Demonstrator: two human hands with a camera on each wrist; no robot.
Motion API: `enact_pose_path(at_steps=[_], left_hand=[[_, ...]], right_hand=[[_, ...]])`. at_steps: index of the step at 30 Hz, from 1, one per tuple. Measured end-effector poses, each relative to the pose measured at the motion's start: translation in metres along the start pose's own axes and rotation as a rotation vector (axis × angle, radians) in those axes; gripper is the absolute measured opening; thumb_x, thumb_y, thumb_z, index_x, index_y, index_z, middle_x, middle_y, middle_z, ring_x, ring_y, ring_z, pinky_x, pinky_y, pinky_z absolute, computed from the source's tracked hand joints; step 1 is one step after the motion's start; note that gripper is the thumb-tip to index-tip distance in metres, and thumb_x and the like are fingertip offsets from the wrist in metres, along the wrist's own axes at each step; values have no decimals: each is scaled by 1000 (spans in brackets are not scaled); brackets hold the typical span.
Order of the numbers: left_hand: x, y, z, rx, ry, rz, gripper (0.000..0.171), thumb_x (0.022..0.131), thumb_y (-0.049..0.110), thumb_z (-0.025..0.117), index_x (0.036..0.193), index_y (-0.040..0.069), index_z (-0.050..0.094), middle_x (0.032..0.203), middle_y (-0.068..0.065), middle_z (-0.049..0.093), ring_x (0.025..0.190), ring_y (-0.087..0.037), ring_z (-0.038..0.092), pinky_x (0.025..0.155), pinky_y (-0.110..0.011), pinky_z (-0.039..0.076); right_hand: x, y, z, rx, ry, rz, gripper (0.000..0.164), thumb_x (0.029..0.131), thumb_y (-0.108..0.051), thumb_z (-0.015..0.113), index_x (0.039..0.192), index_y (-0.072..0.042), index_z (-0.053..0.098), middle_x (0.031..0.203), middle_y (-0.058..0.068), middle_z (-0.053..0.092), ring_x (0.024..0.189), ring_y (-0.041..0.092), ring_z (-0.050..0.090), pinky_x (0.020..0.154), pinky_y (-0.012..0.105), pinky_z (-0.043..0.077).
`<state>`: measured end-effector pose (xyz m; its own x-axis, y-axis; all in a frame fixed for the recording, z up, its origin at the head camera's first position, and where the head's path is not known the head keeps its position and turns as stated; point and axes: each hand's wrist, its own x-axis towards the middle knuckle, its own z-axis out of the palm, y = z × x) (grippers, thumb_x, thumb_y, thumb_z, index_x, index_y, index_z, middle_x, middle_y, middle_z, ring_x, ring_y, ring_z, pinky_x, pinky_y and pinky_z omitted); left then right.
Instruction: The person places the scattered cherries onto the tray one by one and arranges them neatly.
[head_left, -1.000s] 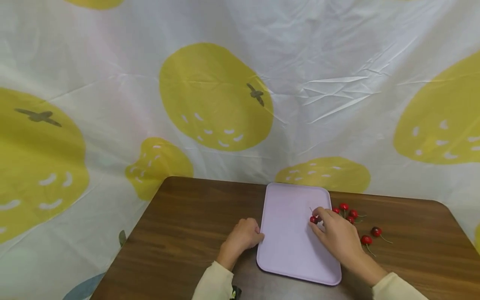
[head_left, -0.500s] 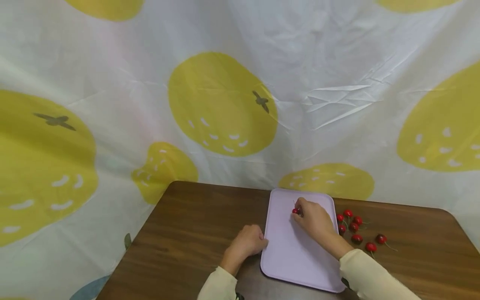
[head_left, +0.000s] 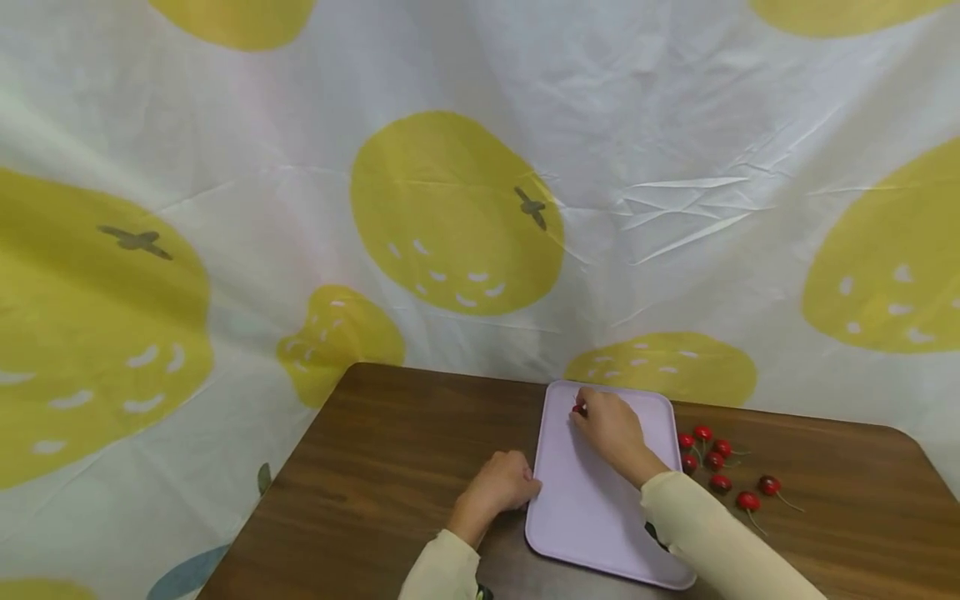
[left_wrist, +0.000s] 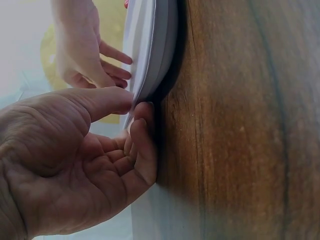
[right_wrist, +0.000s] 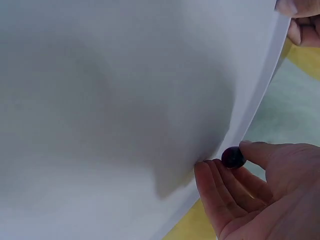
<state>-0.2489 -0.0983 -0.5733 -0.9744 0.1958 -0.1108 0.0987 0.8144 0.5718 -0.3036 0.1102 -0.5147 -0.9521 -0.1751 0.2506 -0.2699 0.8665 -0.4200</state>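
Observation:
A lilac rectangular tray [head_left: 577,517] lies on the wooden table. My left hand [head_left: 498,483] grips its left edge; in the left wrist view the thumb is on the rim and the curled fingers are at the underside. Over the tray's far left corner, my right hand [head_left: 611,427] pinches a cherry [right_wrist: 233,157] between thumb and fingers. That cherry looks dark in the right wrist view, and the fingertips are close to the tray surface. Whether the cherry touches the tray I cannot tell.
Several red cherries [head_left: 715,459] with green stems lie on the brown table [head_left: 420,433], just right of the tray. A little apart sit two more, a nearer cherry [head_left: 748,501] and a darker cherry [head_left: 769,485]. A fruit-patterned curtain [head_left: 480,350] hangs behind the table.
My right hand has carried the cherry from the tray's right side to its far left corner. My left hand keeps its grip on the tray edge. The head view has shifted slightly.

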Motion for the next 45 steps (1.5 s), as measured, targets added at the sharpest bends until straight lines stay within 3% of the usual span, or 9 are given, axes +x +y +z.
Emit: enact_pose_path(at_steps=[9, 19, 29, 35, 40, 45], left_hand=[[2, -8, 0, 53, 14, -14, 35, 83, 25, 72, 53, 24, 54, 44, 11, 52, 46, -13, 52, 46, -31, 38], [3, -7, -2, 35, 3, -14, 34, 83, 24, 71, 54, 23, 54, 44, 11, 52, 46, -12, 52, 46, -31, 38], [2, 0, -4, 55, -5, -7, 34, 84, 25, 72, 55, 22, 55, 51, 7, 54, 50, -14, 51, 48, -31, 39], [-7, 10, -15, 70, 0, 7, 27, 85, 25, 72, 62, 20, 59, 61, 3, 58, 58, -15, 52, 54, -31, 41], [-1, 1, -11, 53, -8, 7, 32, 85, 27, 72, 60, 20, 54, 56, 5, 56, 54, -14, 52, 50, -32, 40], [-3, 1, -16, 27, -33, -16, 33, 86, 25, 71, 58, 20, 55, 50, 7, 57, 50, -13, 53, 47, -32, 40]], right_hand=[[11, -6, 9, -57, 7, -38, 12, 90, -19, 81, 96, -13, 73, 87, 7, 77, 76, 30, 71, 63, 50, 54], [20, -7, 11, -112, -3, -32, 11, 88, -20, 84, 89, -14, 74, 81, 3, 75, 70, 23, 66, 58, 46, 53], [18, -6, 6, -141, -27, -2, 19, 88, -24, 84, 102, -14, 77, 90, 4, 78, 76, 25, 70, 59, 47, 55], [10, -6, -3, -110, -47, 27, 32, 88, -30, 83, 112, -12, 72, 94, 9, 77, 77, 32, 70, 60, 51, 53], [-6, -5, -21, -85, -78, 20, 49, 88, -35, 83, 128, -10, 67, 100, 11, 77, 80, 30, 72, 61, 50, 54], [-30, 3, -41, -116, 4, -37, 48, 91, -37, 81, 128, -10, 69, 106, 14, 78, 86, 32, 74, 60, 49, 55]])
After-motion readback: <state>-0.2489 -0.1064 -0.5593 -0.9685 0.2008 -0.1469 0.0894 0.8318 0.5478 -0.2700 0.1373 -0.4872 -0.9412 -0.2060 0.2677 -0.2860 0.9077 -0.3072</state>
